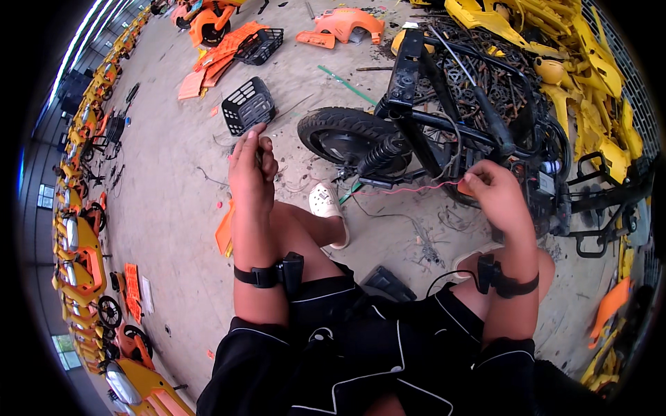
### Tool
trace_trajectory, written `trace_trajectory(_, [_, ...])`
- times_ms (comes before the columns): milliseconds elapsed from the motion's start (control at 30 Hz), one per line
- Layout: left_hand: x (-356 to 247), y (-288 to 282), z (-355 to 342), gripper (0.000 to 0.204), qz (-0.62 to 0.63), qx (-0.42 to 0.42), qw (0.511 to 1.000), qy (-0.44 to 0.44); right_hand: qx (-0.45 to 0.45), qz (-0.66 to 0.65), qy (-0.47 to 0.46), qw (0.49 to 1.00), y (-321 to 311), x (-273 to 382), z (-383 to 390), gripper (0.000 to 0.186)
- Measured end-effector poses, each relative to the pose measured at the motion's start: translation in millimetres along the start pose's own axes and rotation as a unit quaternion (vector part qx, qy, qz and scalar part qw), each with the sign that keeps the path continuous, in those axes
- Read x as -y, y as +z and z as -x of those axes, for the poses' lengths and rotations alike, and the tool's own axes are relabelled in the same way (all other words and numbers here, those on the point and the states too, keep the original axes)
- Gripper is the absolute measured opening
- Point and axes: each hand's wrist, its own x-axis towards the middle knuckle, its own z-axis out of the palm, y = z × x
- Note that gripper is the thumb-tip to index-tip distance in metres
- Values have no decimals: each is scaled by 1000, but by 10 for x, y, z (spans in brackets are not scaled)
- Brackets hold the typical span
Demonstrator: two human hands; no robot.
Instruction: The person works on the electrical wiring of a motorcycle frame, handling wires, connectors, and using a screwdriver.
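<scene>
My right hand [496, 194] is pinched beside the bike frame, its fingertips on a thin red wire [423, 187] that runs leftward. A small orange piece shows just under those fingertips. Stripped of its covers, the black electric bike frame [430, 119] stands before me with its wheel [340, 135] to the left. A grey cable [456, 149] hangs from the frame near my right hand. My left hand [253, 166] is raised left of the wheel with its fingers curled in; something dark shows between them, too hidden to name. A screwdriver-like tool with a black handle [494, 121] rests across the frame.
Black baskets [248, 105] and orange panels [220, 55] lie on the floor ahead. Yellow panels [590, 83] and dark metal parts [496, 87] are heaped behind the frame. Yellow bikes [83, 243] line the left wall. Loose wires [423, 239] and a black object [390, 283] lie near my feet.
</scene>
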Motion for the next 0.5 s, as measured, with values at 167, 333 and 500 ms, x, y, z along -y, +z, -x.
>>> trace_trajectory(167, [18,-202,-62,38,156,8,987,21,-43,307,48,949,-81,-36,23,20])
trace_trajectory(333, [-8,-454,-135,39,190,-61,976,86,-8,401,123,908,-51,-589,-69,25])
trace_trajectory(500, [-178,-618,-111,37,219,-126,952,173,31,428,224,875,32,-1256,-126,32])
